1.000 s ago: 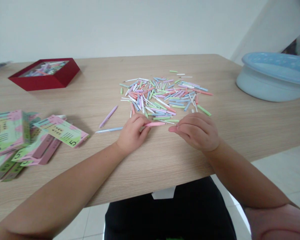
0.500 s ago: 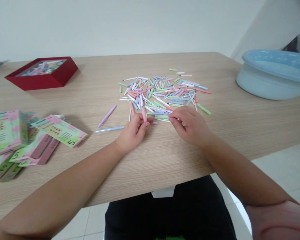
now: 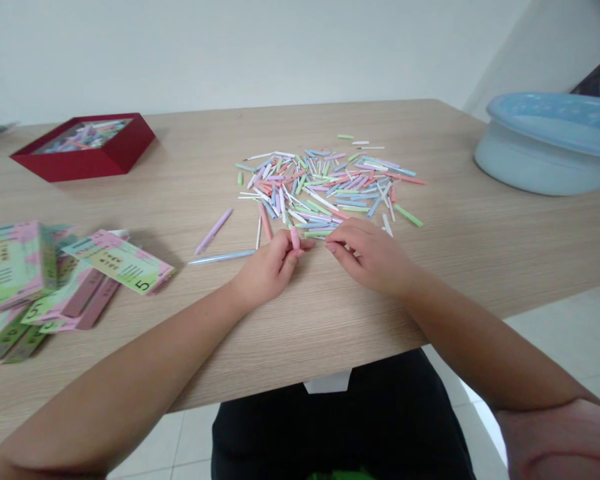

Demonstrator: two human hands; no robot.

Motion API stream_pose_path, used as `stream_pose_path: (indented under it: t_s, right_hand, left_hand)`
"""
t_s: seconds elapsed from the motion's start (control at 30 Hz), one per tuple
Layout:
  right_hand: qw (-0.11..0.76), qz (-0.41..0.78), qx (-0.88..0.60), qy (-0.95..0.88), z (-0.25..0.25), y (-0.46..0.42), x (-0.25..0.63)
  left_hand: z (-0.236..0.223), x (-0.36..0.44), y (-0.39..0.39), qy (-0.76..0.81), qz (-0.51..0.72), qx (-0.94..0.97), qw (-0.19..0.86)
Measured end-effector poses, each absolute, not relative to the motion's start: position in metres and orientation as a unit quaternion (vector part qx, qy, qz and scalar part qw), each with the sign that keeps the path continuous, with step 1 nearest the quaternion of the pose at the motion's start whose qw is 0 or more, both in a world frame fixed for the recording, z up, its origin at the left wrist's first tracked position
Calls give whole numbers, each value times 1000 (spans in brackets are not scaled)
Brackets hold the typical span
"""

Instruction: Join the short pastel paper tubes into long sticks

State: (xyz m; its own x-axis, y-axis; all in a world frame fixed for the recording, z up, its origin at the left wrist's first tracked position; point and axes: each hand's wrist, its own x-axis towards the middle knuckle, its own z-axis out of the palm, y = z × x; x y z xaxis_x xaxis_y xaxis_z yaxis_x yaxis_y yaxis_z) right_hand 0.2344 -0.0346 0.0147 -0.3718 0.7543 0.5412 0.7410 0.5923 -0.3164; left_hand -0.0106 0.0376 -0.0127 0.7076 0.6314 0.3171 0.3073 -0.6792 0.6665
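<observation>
A loose heap of pastel pen parts (image 3: 325,183), pink, blue, green, purple and white, lies spread on the wooden table (image 3: 190,180). My left hand (image 3: 270,263) rests at the heap's near edge and pinches a short pink pen piece (image 3: 295,237), which stands tilted upward between its fingertips. Just to its right, my right hand (image 3: 370,257) lies palm down with its fingertips at the nearest pieces of the heap; what they grip is hidden. A purple pen (image 3: 215,231) and a light blue pen (image 3: 222,257) lie apart to the left of my left hand.
Several pink and green cardboard packets (image 3: 65,280) lie piled at the near left. A red box (image 3: 85,145) holding more pen parts stands at the far left. A light blue plastic basin (image 3: 550,143) stands at the right, by the table edge.
The pink piece in my left hand has turned from lying sideways to pointing up. My right hand has moved forward and left to the heap's near edge.
</observation>
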Motion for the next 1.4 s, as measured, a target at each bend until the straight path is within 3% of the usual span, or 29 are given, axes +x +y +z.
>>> stream_pose_path:
  t_s: [0.1, 0.27, 0.4, 0.63, 0.97, 1.07, 1.13, 1.23, 1.33, 1.4]
  right_hand:
    - [314, 35, -456, -832, 12, -34, 233]
    - [295, 117, -429, -846, 4, -33, 228]
    - [304, 189, -400, -844, -1, -33, 223]
    - [342, 240, -352, -838, -3, -34, 220]
    - [358, 230, -364, -828, 4, -41, 215]
    - [344, 246, -371, -827, 2, -40, 214]
    - [328, 251, -390, -823, -1, -38, 215]
    - [315, 216, -441, -813, -8, -31, 220]
    - [299, 164, -476, -811, -11, -25, 226]
    - [277, 140, -498, -809, -11, -21, 231]
  left_hand:
    - [-17, -8, 38, 280, 293, 844, 351]
    - [-18, 5, 33, 294, 379, 579, 659]
    - [-9, 9, 25, 307, 379, 410, 771]
    - [-6, 9, 23, 296, 362, 335, 818]
    - [-5, 13, 15, 312, 366, 345, 806]
    - [-6, 12, 18, 316, 368, 414, 770]
    - [-4, 6, 30, 324, 375, 529, 689]
    - [2, -17, 60, 394, 349, 755, 391]
    - [7, -51, 95, 506, 237, 827, 68]
    - [8, -70, 112, 523, 215, 824, 42]
